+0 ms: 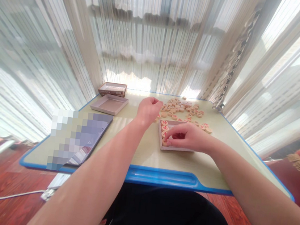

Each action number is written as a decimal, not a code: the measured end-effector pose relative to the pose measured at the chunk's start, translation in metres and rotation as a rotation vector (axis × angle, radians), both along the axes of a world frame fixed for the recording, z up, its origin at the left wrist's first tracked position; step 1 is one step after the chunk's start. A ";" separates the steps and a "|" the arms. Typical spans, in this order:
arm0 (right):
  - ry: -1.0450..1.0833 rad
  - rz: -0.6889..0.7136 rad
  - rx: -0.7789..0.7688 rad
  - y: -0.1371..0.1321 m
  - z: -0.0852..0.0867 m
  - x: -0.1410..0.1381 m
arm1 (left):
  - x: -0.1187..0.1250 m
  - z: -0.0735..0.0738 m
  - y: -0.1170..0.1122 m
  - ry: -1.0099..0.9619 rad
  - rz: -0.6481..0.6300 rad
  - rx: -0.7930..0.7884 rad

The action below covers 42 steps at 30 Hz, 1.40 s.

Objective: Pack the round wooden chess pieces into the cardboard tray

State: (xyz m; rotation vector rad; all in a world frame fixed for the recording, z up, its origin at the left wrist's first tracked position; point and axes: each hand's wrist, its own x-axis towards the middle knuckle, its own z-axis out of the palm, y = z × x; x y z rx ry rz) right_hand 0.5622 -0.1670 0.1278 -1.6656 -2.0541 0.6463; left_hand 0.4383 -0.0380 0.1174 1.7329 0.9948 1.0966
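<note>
A shallow open box (176, 149) lies on the table, with a column of round wooden Chinese chess pieces (164, 123) marked in red along its left wall. My right hand (190, 136) reaches over the box, thumb and forefinger closed on the chess piece (164, 143) in the near left corner. Much of the box's inside is hidden under this hand. Farther off, my left hand (149, 110) is at the left edge of the scattered chess pieces (179, 108). Its fingers are pinched together; whatever they hold, if anything, cannot be made out.
At the back left, an open box tray (109, 104) sits in front of another box (112, 89). A tablet (91, 142), partly blurred out, lies at the table's left. The table (145, 152) has a blue rim with a molded groove (162, 177) in front. Striped sheer curtains (158, 44) hang behind.
</note>
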 end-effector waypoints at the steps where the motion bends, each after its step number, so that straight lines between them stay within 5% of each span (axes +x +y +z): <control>1: 0.006 0.015 -0.022 0.000 0.000 -0.001 | 0.000 0.000 0.000 0.000 -0.001 -0.001; 10: 0.030 0.011 -0.028 0.001 -0.003 0.003 | -0.001 -0.001 0.003 -0.001 0.007 0.046; 16: 0.003 -0.207 0.208 0.008 -0.009 0.010 | 0.001 -0.005 0.006 0.069 0.023 0.093; 22: -0.171 -0.127 0.459 0.015 -0.012 0.014 | 0.003 -0.013 0.009 0.163 0.015 0.157; 25: -0.213 -0.255 0.535 0.018 -0.012 0.024 | 0.003 -0.017 0.011 0.266 0.009 0.230; 31: -0.141 -0.667 0.409 0.031 -0.025 0.067 | 0.000 -0.021 0.008 0.604 0.029 0.502; 38: -0.158 -0.691 0.247 0.039 -0.035 0.087 | -0.002 -0.020 0.010 0.712 0.054 0.486; 42: -0.180 -0.660 0.300 0.039 -0.034 0.086 | -0.002 -0.022 0.014 0.711 0.033 0.432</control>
